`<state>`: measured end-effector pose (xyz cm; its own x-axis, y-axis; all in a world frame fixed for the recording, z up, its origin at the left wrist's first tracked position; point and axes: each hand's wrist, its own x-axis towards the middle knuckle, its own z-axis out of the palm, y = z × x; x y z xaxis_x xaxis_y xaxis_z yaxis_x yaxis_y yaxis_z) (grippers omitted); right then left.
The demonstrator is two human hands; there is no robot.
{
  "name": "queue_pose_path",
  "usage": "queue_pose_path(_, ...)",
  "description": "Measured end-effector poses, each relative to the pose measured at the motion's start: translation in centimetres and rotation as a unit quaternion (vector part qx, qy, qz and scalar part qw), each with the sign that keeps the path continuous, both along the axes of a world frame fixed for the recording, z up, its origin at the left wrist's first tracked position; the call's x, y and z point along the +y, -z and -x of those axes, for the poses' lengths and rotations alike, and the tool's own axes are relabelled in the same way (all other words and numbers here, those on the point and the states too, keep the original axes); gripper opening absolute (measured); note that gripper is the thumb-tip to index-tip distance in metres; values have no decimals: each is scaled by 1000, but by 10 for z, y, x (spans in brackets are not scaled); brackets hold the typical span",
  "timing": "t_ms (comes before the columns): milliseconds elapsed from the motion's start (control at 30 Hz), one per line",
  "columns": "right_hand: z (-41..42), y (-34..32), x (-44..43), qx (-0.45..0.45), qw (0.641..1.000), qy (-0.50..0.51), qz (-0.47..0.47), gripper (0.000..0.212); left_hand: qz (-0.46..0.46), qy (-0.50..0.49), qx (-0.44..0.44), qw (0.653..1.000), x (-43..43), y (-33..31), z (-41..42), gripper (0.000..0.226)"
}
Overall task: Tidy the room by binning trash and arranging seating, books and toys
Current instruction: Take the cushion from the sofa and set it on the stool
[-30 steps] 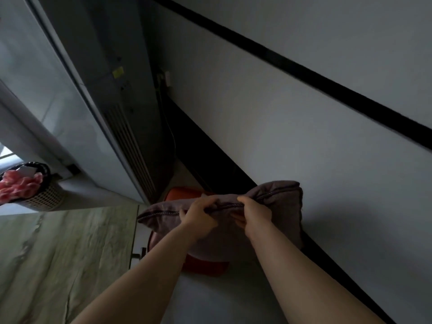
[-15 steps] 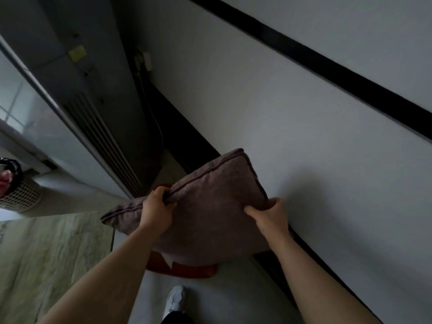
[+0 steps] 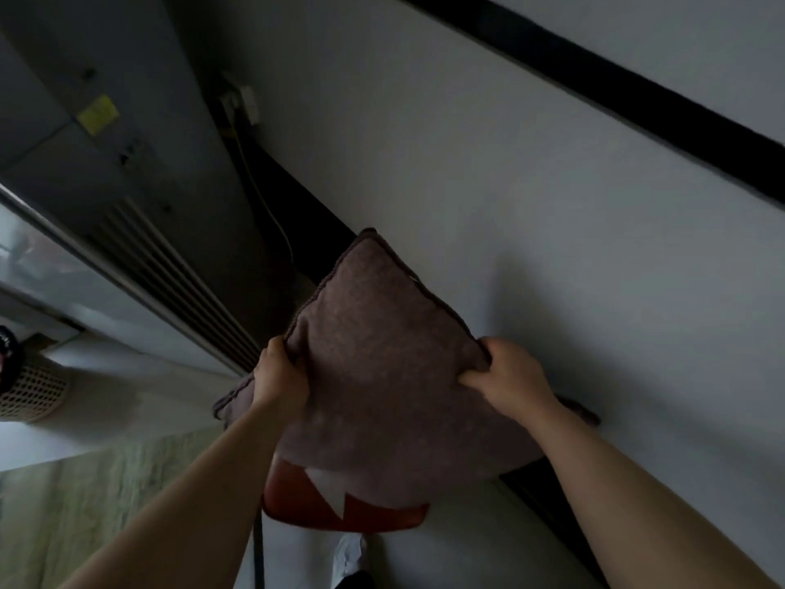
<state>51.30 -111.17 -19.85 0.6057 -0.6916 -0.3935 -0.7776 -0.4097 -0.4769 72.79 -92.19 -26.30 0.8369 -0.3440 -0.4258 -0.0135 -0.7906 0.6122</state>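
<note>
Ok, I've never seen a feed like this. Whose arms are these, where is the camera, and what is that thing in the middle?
There is no machine: a person works with bare hands, and the one camera sits on their head, looking forward and down. The left hand and right hand each grip an edge of a square mauve-brown fabric cushion, fingers curled round it, held tilted beside the pale wall. Below it is a red-brown seat; whether they touch I cannot tell. A pale woven basket stands far left.
</note>
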Motion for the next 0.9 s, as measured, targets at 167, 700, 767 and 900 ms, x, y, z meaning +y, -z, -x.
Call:
queue_pose_path(167,-31,-6,-15,8,998,-6,65,32,57,2,112,992,-46,-4,-3,44)
queue_pose_path(700,-56,50,-45,-20,995,88,54,24,81,131,273,950,-110,0,18,61)
queue_pose_path(767,-55,47,-40,-5,994,91,54,33,78,129,290,945,-100,-1,23,60)
queue_pose_path(900,-51,33,-25,-38,987,145,56,53,91,89,336,933,-85,-9,37,57)
